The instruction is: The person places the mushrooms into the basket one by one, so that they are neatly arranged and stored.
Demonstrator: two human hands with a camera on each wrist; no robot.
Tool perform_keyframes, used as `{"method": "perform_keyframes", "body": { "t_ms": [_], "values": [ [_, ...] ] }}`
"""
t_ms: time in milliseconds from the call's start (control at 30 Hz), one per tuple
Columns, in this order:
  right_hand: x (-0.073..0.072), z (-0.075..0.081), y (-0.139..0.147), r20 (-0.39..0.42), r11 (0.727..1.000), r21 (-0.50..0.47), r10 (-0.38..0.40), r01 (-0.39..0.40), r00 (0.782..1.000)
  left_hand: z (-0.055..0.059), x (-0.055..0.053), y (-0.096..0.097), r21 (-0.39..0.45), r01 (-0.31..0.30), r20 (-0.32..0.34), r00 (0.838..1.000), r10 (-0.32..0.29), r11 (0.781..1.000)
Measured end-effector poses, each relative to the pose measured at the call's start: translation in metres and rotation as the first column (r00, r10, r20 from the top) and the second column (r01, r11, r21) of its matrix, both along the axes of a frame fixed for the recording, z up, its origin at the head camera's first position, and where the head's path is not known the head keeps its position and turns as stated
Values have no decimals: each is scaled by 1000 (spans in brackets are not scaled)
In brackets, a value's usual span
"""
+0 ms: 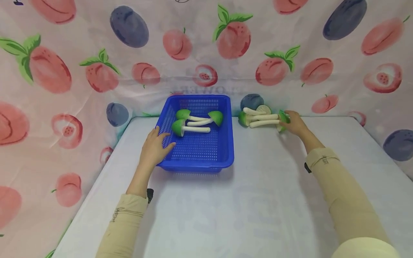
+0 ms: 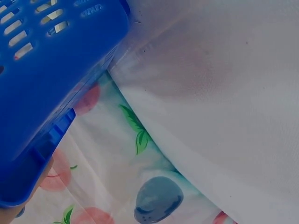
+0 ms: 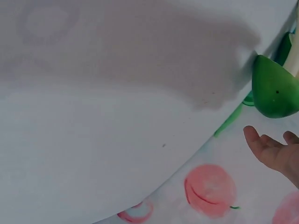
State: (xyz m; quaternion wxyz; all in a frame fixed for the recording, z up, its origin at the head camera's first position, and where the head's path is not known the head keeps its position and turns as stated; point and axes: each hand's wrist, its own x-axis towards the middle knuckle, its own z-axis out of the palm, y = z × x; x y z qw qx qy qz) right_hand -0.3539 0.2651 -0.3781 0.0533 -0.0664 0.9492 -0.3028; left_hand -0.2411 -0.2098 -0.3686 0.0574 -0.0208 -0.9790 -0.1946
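Observation:
Three toy mushrooms with green caps and white stems lie in a blue plastic basket (image 1: 227, 143); one is the front mushroom (image 1: 196, 129). My left hand (image 1: 154, 147) rests at the basket's left rim, fingers spread and thumb over the inside. In the left wrist view, the basket (image 2: 56, 74) hides most of that hand. To the right of the basket, several more mushrooms (image 1: 262, 123) lie in a pile. My right hand (image 1: 295, 123) is at the pile's right end, by a green cap (image 3: 275, 88). In the right wrist view, its loosely bent fingers show a gap from that cap.
A white-covered table (image 1: 258, 208) lies under everything. Behind it and at the left hangs a fruit-print cloth (image 1: 145, 96), close behind the basket and the pile. One pale round cap underside (image 1: 264, 109) faces forward at the back of the pile.

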Motion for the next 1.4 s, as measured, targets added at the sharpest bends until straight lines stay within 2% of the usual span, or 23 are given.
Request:
{"method": "perform_keyframes", "body": {
  "t_ms": [233,433,567,667,967,1200,1400],
  "values": [
    [-4,-5,8,37,998,59,-9,7,999,2,2,1,-1,1,1,1000,-1,1000],
    [-7,-13,14,39,999,51,-20,18,999,3,1,0,-3,4,8,1000,-4,1000],
    [-5,-16,14,76,1000,25,-18,16,997,1,0,1,-2,6,8,1000,-6,1000],
    [-4,-16,13,94,1000,24,-15,13,995,0,0,2,0,5,7,1000,-5,1000],
    [-4,-18,12,56,1000,19,-25,24,998,2,-1,2,4,0,0,1000,0,1000],
    [1,-12,4,97,998,-22,-49,52,994,1,0,-1,6,-5,9,1000,5,1000],
    [1,-10,3,68,999,14,-31,30,997,0,0,-1,9,-7,9,1000,7,1000]
  ]
}}
